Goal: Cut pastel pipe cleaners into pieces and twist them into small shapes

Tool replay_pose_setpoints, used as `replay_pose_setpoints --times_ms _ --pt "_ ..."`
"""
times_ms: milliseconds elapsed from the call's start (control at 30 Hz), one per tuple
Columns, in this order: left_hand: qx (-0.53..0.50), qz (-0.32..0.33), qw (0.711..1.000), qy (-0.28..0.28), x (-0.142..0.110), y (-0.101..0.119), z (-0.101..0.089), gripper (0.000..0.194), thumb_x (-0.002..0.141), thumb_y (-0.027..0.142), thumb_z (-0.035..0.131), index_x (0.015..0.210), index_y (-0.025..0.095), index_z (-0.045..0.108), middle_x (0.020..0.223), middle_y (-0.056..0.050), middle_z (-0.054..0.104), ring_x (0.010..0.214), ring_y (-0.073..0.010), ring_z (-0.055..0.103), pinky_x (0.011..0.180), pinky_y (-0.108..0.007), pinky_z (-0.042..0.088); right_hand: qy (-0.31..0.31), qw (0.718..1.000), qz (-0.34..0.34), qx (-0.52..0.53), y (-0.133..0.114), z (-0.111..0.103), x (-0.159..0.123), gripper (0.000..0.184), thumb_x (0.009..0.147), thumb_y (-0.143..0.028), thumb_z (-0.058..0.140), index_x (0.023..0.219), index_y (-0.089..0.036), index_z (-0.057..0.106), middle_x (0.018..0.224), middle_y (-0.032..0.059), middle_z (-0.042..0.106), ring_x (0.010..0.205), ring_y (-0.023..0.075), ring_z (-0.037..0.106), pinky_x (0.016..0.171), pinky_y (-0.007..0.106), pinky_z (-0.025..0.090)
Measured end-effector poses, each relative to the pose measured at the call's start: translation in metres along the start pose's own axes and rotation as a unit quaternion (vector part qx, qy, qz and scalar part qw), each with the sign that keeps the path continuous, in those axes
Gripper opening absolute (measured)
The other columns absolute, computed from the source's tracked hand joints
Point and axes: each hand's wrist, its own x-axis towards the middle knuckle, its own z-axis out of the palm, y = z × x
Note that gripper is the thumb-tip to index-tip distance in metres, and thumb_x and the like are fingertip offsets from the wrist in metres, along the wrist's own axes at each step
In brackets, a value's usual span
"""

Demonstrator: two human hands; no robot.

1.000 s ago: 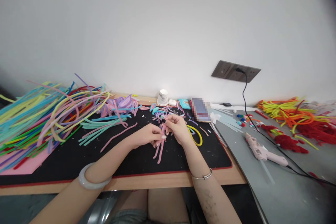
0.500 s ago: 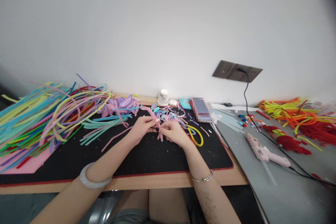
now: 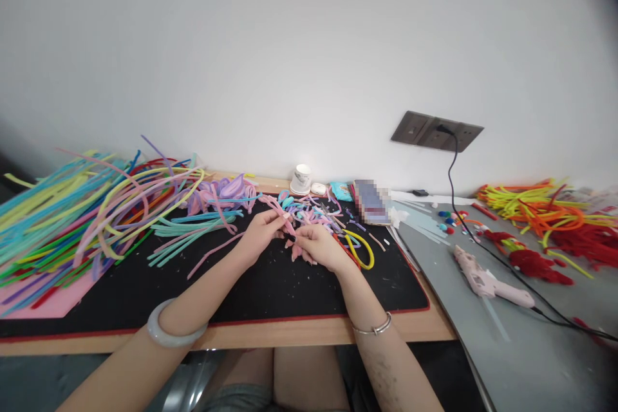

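Note:
Over the middle of the black mat [image 3: 270, 299], both my hands are closed on one pink pipe-cleaner piece [image 3: 290, 226]. My left hand [image 3: 263, 235] pinches it from the left side. Just to the right, my right hand [image 3: 316, 244] grips its lower part, with pink ends showing beneath the fingers. The piece's upper strands reach up and to the left, past my left fingertips. My fingers hide part of its middle. Behind my hands lies a heap of pink, purple and blue pipe-cleaner pieces [image 3: 311, 211]. A bent yellow pipe cleaner [image 3: 369, 251] rests right of my right hand.
Many coloured pipe cleaners [image 3: 96, 206] are piled at the left, beside a teal bundle [image 3: 193, 232]. A white cup [image 3: 302, 179] and a phone [image 3: 371, 203] stand near the wall. On the grey table at right are a glue gun [image 3: 490, 280], its cord, and red pieces [image 3: 535, 261].
My right fingers have shifted slightly on the pink piece, and more of its lower ends shows beneath them. My left hand has barely moved.

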Motion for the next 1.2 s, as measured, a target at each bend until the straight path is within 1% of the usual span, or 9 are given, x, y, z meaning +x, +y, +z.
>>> replay_pose_setpoints --times_ms 133,300,400,533,767,933,1000,1067,1200 --pt "0.001 0.0 1.0 0.02 0.001 -0.002 -0.001 0.031 0.073 0.042 0.055 0.077 0.012 0.057 0.063 0.0 0.058 0.055 -0.0098 0.053 0.055 -0.023 0.043 -0.007 1.0 0.005 -0.002 -0.002 0.001 -0.001 0.017 0.075 -0.021 0.044 0.068 -0.012 0.056 0.05 -0.0012 0.059 0.028 0.0024 0.035 0.027 0.013 0.024" --pt "0.067 0.024 0.997 0.038 0.003 -0.002 -0.002 0.031 0.075 0.042 0.053 0.074 0.011 0.057 0.06 0.0 0.056 0.053 -0.0095 0.052 0.053 -0.022 0.042 -0.014 1.0 0.007 0.008 -0.003 0.001 -0.001 0.016 0.074 -0.019 0.045 0.064 -0.012 0.055 0.049 -0.0013 0.059 0.028 0.0019 0.033 0.027 0.013 0.022" --pt "0.138 0.048 0.988 0.055 0.004 0.0 -0.004 0.031 0.074 0.041 0.054 0.066 0.011 0.056 0.055 0.001 0.055 0.05 -0.0093 0.05 0.052 -0.022 0.041 0.008 0.999 0.018 0.042 -0.003 0.0 -0.001 0.01 0.072 -0.019 0.047 0.077 -0.013 0.053 0.05 -0.0022 0.06 0.028 0.0025 0.033 0.027 0.013 0.022" --pt "0.178 0.038 0.982 0.058 0.005 0.001 -0.005 0.031 0.071 0.041 0.058 0.065 0.011 0.057 0.054 0.001 0.055 0.05 -0.0099 0.051 0.052 -0.022 0.043 0.038 0.994 0.002 0.098 -0.003 -0.002 -0.002 0.027 0.07 -0.018 0.051 0.096 -0.017 0.044 0.054 -0.0046 0.063 0.03 0.0035 0.034 0.029 0.012 0.021" --pt "0.121 0.001 0.993 0.007 0.004 -0.002 -0.003 0.031 0.071 0.041 0.057 0.068 0.011 0.054 0.057 0.0 0.057 0.049 -0.0091 0.053 0.051 -0.021 0.044 0.02 0.988 0.002 0.155 -0.006 -0.003 -0.003 0.011 0.07 -0.02 0.054 0.078 -0.013 0.057 0.058 0.0022 0.064 0.035 0.0033 0.039 0.032 0.014 0.024" --pt "0.143 0.011 0.989 -0.039 0.003 -0.001 0.0 0.033 0.076 0.042 0.05 0.062 0.013 0.049 0.047 0.002 0.052 0.039 -0.008 0.048 0.04 -0.018 0.036 -0.024 0.97 -0.038 0.239 -0.015 -0.002 -0.007 0.02 0.072 -0.028 0.055 0.087 -0.014 0.058 0.078 0.0075 0.065 0.055 0.0095 0.052 0.041 0.017 0.032" --pt "0.152 0.001 0.986 -0.069 0.002 -0.001 0.001 0.033 0.078 0.043 0.047 0.064 0.013 0.05 0.049 0.001 0.054 0.037 -0.0077 0.048 0.037 -0.018 0.035 -0.003 0.974 -0.057 0.221 -0.015 -0.002 -0.007 0.023 0.071 -0.029 0.059 0.09 -0.016 0.057 0.078 0.0064 0.065 0.055 0.0093 0.05 0.041 0.017 0.031" --pt "0.17 -0.009 0.981 -0.097 0.001 -0.001 0.002 0.032 0.079 0.042 0.044 0.066 0.013 0.05 0.048 0.001 0.054 0.034 -0.0073 0.047 0.036 -0.017 0.033 0.049 0.981 -0.071 0.171 -0.012 -0.003 -0.005 0.019 0.071 -0.031 0.06 0.082 -0.015 0.057 0.066 0.0027 0.062 0.046 0.0064 0.043 0.039 0.017 0.026" --pt "0.197 -0.038 0.967 -0.155 -0.002 -0.005 0.003 0.026 0.081 0.036 0.041 0.067 0.015 0.046 0.045 0.001 0.055 0.032 -0.008 0.047 0.034 -0.016 0.031 0.144 0.981 -0.088 0.097 -0.006 -0.008 -0.001 0.023 0.073 -0.035 0.057 0.064 -0.015 0.053 0.046 -0.005 0.045 0.038 0.0041 0.031 0.037 0.018 0.022"
